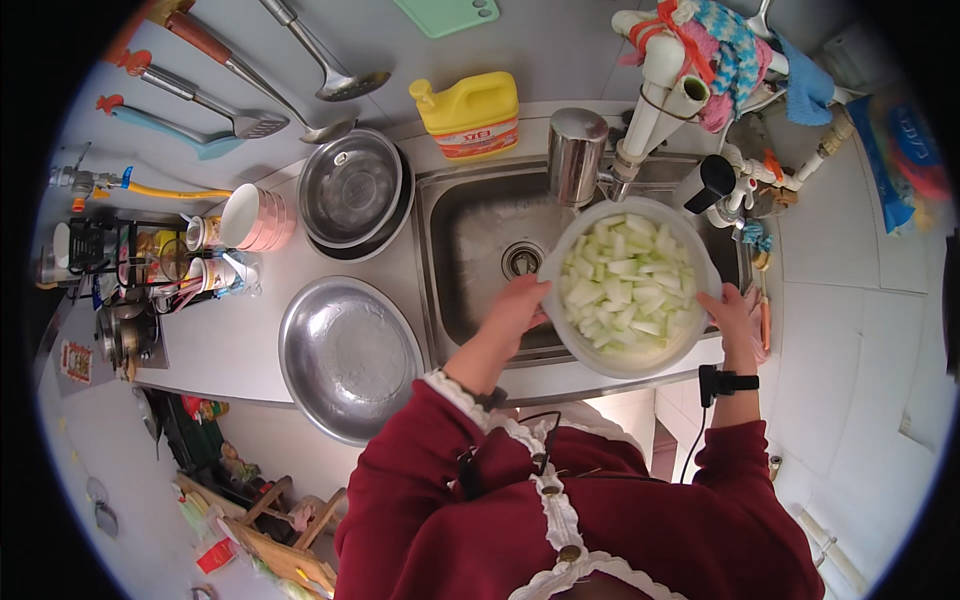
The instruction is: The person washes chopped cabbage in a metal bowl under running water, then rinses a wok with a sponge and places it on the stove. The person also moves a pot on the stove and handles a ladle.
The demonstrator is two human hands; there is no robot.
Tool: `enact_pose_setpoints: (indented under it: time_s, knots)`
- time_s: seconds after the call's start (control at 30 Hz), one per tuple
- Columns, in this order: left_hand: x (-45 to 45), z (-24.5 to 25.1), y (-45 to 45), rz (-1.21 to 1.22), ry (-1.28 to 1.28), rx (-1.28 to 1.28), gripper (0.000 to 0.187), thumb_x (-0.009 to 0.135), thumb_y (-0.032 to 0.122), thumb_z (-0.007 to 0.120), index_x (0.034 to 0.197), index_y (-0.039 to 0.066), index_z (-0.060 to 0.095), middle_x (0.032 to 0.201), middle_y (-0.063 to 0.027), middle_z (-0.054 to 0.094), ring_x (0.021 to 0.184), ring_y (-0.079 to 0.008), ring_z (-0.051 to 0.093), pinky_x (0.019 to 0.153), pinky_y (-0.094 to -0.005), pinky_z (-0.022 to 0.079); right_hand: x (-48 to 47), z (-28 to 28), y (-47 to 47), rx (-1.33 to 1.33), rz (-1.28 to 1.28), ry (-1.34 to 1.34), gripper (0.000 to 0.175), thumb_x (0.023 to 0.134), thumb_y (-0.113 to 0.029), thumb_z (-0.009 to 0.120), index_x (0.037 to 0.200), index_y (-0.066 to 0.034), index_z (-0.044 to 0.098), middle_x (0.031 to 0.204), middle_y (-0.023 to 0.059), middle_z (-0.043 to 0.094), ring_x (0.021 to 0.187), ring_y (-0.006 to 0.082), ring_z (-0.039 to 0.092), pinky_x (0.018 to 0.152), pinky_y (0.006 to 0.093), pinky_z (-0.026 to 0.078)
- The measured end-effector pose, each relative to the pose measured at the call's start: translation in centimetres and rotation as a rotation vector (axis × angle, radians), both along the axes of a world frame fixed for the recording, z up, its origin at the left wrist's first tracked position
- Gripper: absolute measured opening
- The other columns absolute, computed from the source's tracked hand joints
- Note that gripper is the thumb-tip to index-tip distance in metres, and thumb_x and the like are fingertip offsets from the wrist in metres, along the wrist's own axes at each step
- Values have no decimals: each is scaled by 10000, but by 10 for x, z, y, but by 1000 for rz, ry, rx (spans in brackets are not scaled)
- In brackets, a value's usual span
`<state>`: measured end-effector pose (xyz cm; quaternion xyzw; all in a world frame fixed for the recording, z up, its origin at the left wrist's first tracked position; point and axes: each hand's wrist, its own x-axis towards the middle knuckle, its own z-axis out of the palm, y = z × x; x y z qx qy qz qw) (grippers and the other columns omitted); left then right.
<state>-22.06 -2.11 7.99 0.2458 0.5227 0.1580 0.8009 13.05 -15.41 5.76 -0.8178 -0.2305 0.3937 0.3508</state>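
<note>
A round white plastic basin (570,339) hangs over the right part of the stainless steel sink (472,225). Pale green-white chunks of cut vegetable (630,277), perhaps winter melon, fill much of it. My left hand (517,311) grips the basin's left rim, and my right hand (727,311) holds the right rim. Fingers of both hands are partly hidden under the basin. To the left of the sink, a wide metal basin (349,352) with wet-looking shine rests on the counter, its near side reaching past the front edge.
Stacked metal bowls (352,187) and pink bowls (255,217) stand at the back left. Behind the sink are a yellow detergent jug (472,112), a steel cylinder (576,154) and white pipes (652,105) hung with cloths. Metal kitchen utensils (255,124) hang on the wall.
</note>
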Motion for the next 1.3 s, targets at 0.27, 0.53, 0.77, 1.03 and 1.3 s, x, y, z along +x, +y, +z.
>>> enact_pose_setpoints:
  time_s: [0.27, 0.53, 0.77, 1.03, 1.3]
  knots:
    - [22, -63, 35, -259, 98, -3, 320, 850, 166, 574, 1157, 83, 538, 978, -28, 618, 867, -179, 618, 773, -345, 506, 26, -34, -37, -18, -77, -3, 199, 755, -166, 686, 885, -69, 570, 695, -20, 542, 562, 66, 481, 462, 215, 365]
    - [-34, -246, 98, -711, 867, 512, 193, 824, 140, 543, 972, 62, 641, 820, -141, 655, 782, -232, 666, 635, -365, 526, 25, -40, -37, -81, -153, -15, 199, 787, -185, 682, 913, -74, 575, 706, -27, 552, 570, 58, 505, 461, 207, 402]
    - [8, -281, 48, -831, 1001, 954, 199, 850, 142, 507, 891, 39, 672, 922, -180, 657, 868, -353, 642, 741, -437, 522, 22, -35, -36, -66, -180, 22, 182, 805, -154, 679, 931, -68, 580, 699, -39, 569, 559, 40, 506, 453, 192, 393]
    - [40, -358, 64, -959, 927, 1439, 181, 830, 136, 524, 848, 89, 698, 872, -110, 683, 797, -276, 675, 640, -397, 536, 18, -29, -33, -94, -187, -8, 233, 789, -137, 691, 969, -46, 574, 728, -19, 591, 578, 47, 517, 471, 197, 402]
    - [35, -363, 64, -1132, 1008, 1570, 196, 810, 160, 525, 813, 116, 716, 860, -121, 695, 763, -266, 684, 601, -411, 534, 13, -25, -31, -31, -185, 13, 168, 774, -105, 683, 891, -33, 586, 685, -15, 567, 549, 58, 498, 467, 207, 391]
